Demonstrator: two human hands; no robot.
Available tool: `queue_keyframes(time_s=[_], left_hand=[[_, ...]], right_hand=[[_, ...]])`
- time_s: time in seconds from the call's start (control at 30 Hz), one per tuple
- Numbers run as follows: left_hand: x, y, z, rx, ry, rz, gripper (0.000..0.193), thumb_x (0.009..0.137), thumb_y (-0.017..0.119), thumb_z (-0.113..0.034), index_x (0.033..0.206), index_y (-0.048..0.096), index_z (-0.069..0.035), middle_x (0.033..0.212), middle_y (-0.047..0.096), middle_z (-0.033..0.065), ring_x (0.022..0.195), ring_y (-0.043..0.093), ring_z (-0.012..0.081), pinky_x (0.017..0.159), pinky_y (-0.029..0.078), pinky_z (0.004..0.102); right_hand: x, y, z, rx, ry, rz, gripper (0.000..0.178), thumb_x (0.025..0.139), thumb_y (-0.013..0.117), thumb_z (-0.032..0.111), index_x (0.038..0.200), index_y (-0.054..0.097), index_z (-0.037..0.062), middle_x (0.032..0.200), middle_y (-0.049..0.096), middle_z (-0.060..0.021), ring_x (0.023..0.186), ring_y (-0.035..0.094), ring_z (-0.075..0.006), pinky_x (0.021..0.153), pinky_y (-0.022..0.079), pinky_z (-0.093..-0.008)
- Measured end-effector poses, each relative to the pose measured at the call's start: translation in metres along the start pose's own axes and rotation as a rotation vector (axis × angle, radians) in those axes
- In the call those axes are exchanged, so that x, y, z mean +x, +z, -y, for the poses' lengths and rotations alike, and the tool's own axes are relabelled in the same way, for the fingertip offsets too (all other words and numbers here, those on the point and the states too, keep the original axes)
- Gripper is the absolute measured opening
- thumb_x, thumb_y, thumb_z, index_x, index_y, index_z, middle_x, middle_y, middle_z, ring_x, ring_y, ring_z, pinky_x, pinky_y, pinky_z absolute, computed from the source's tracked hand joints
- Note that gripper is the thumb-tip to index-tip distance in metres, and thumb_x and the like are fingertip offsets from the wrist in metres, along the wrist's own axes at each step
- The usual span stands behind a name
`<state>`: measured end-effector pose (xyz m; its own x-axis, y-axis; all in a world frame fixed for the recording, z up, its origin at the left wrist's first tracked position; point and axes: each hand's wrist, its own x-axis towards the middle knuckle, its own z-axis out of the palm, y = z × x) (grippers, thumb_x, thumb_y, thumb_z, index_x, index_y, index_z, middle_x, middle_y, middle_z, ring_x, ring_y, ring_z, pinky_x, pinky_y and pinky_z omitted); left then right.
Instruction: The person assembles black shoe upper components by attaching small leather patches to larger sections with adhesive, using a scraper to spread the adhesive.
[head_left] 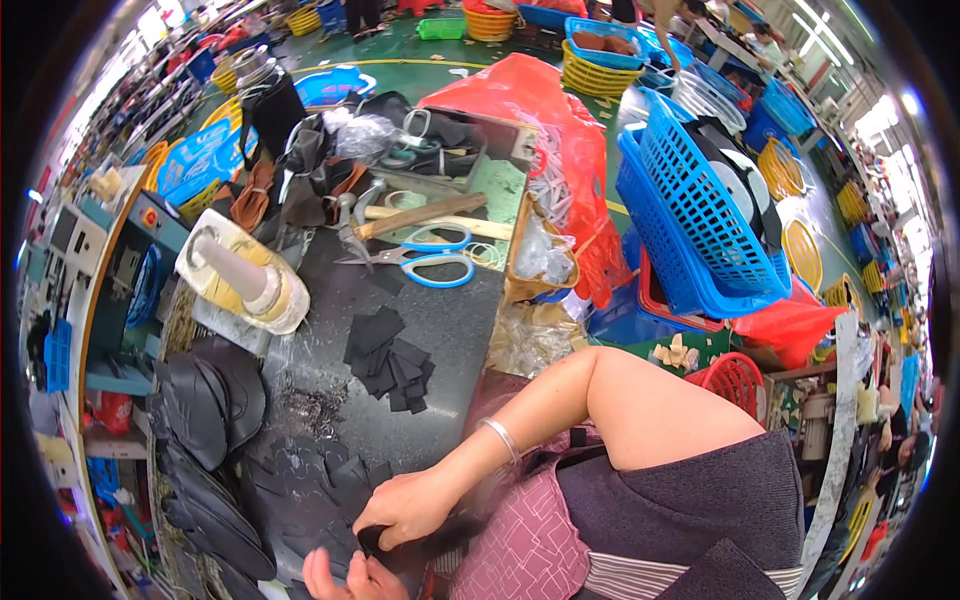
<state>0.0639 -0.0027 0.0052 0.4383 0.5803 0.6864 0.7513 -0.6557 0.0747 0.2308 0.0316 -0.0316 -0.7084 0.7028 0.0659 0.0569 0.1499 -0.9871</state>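
Low on the dark worktop (450,310), my right hand (412,505) has its fingers closed on a small black piece of material (372,540). My left hand (350,580) is just below it at the lower edge, fingers curled upward and apart; its palm is cut off by the frame. Beyond both hands, flat black cut pieces (310,485) lie spread and overlapping. Farther up is a loose heap of small black strips (390,360). To the left, curved black shoe parts (205,410) are stacked along the worktop's edge.
Blue-handled scissors (440,270), a wooden-handled hammer (425,213) and a whitish pot (245,275) with a thick upright stick stand at the far end. A grey tray (480,165) holds tools. Blue baskets (690,200) and red plastic sheeting (590,230) are at the right.
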Motion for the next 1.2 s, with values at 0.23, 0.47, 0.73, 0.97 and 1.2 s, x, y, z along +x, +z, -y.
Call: queue_keyframes(time_s=[0.23, 0.47, 0.73, 0.97, 1.2], left_hand=[[-0.009, 0.011, 0.043, -0.902, -1.102, 0.310, 0.011, 0.079, 0.057, 0.001, 0.090, 0.056, 0.001, 0.085, 0.060, 0.0041, 0.076, 0.055, 0.0092, 0.071, 0.044, 0.0215], [-0.039, 0.012, 0.071, -1.375, -1.374, 0.614, 0.021, 0.079, 0.061, -0.005, 0.099, 0.057, 0.001, 0.085, 0.061, 0.0011, 0.073, 0.054, 0.0039, 0.065, 0.043, 0.0188], [-0.052, 0.007, 0.071, -1.378, -1.369, 0.628, 0.015, 0.086, 0.056, -0.009, 0.096, 0.060, 0.001, 0.077, 0.057, -0.0052, 0.069, 0.048, 0.0005, 0.061, 0.040, 0.0168], [-0.058, 0.011, 0.075, -1.407, -1.353, 0.638, 0.020, 0.089, 0.051, -0.015, 0.094, 0.061, 0.001, 0.070, 0.052, -0.0067, 0.061, 0.041, 0.0002, 0.055, 0.035, 0.0183], [-0.049, 0.000, 0.069, -1.471, -1.358, 0.609, 0.018, 0.088, 0.053, -0.011, 0.098, 0.060, 0.002, 0.079, 0.055, -0.0060, 0.069, 0.046, 0.0007, 0.064, 0.038, 0.0164]], right_hand=[[0.016, 0.008, -0.016, 0.069, 0.250, -0.133, 0.040, 0.072, 0.064, 0.031, 0.067, 0.055, -0.0074, 0.060, 0.051, -0.0257, 0.051, 0.051, -0.0193, 0.051, 0.042, -0.0376], [0.017, 0.012, -0.030, 0.123, 0.480, -0.130, 0.024, 0.078, 0.067, 0.013, 0.095, 0.061, -0.0013, 0.068, 0.060, -0.0020, 0.062, 0.052, -0.0035, 0.055, 0.043, -0.0211], [0.043, 0.018, -0.028, -0.260, -0.002, -0.189, 0.022, 0.070, 0.070, 0.004, 0.091, 0.062, 0.0021, 0.083, 0.062, -0.0091, 0.074, 0.062, -0.0195, 0.062, 0.048, -0.0284], [0.047, 0.018, -0.037, -0.750, -0.721, -0.232, 0.022, 0.060, 0.067, 0.003, 0.081, 0.063, 0.0075, 0.083, 0.061, -0.0049, 0.071, 0.059, -0.0174, 0.065, 0.049, -0.0304], [0.039, 0.021, -0.017, -0.514, -0.225, -0.168, 0.041, 0.064, 0.067, -0.001, 0.104, 0.059, 0.0068, 0.076, 0.057, -0.0008, 0.071, 0.055, -0.0133, 0.070, 0.045, -0.0245]])
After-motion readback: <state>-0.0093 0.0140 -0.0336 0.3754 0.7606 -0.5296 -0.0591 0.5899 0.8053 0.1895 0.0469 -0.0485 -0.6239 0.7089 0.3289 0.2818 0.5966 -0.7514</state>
